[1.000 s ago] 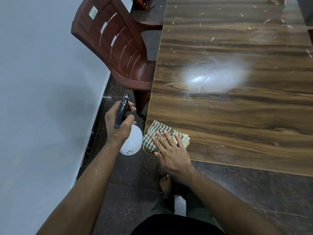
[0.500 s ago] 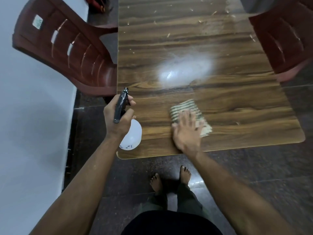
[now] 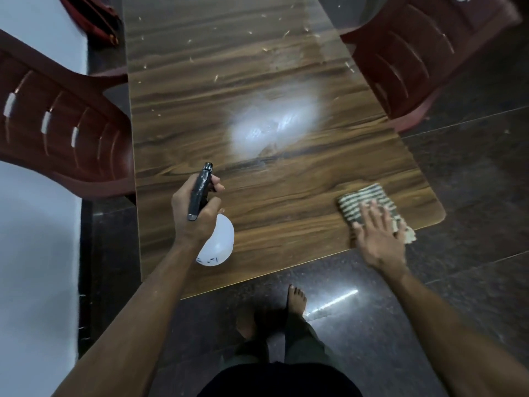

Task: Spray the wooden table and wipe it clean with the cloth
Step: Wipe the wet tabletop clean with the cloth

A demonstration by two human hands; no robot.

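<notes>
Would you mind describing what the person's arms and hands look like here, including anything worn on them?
Both forearms are bare, with no sleeves visible right up to the bottom edge of the picture. The left hand and right hand carry no gloves, and no watch, bracelet or ring can be made out, though the right hand is blurred. No markings show on either arm.

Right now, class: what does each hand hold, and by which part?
The left hand grips the spray bottle by its black trigger head. The right hand grasps nothing; it presses flat on the striped cloth.
</notes>
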